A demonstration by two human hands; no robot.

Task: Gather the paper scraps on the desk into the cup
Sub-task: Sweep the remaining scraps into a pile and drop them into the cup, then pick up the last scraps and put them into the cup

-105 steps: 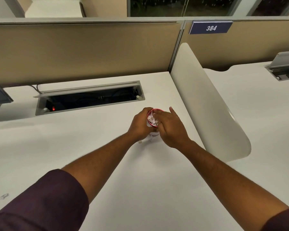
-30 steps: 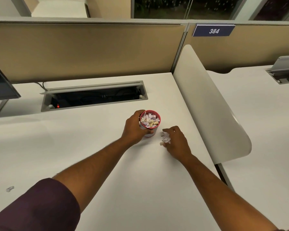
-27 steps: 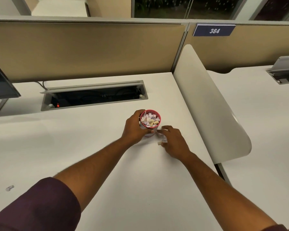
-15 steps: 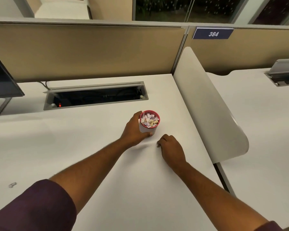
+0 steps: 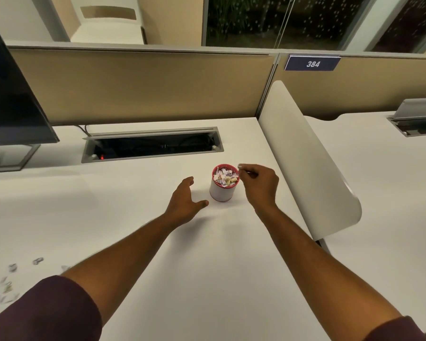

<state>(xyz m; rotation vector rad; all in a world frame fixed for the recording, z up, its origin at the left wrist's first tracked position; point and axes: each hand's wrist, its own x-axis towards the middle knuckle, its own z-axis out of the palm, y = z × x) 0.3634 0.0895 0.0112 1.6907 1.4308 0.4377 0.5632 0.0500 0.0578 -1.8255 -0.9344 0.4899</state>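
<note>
The cup, white-walled with a red rim, stands upright on the white worktop, in front of the cable tray and near the curved side divider. It is filled to the rim with paper scraps; individual pieces inside cannot be told apart. The left hand lies just beside the cup on its left, fingers extended and spread, thumb pointing toward the cup base, not touching the cup and holding nothing. The right hand is raised at the cup's right, level with the rim, its fingers curled inward with thumb and forefinger pinched together; a small pale tip shows at the pinch, but it is too small to confirm as a scrap. The remaining fingers of this hand are hidden behind its back. More loose scraps lie on the worktop at the far lower left, well apart from the cup; they are blurred, and the group is partly cut off by the frame edge and partly covered by the dark sleeve. A monitor at the left is cut off by the frame edge. The number plate on the partition reads 384.
</note>
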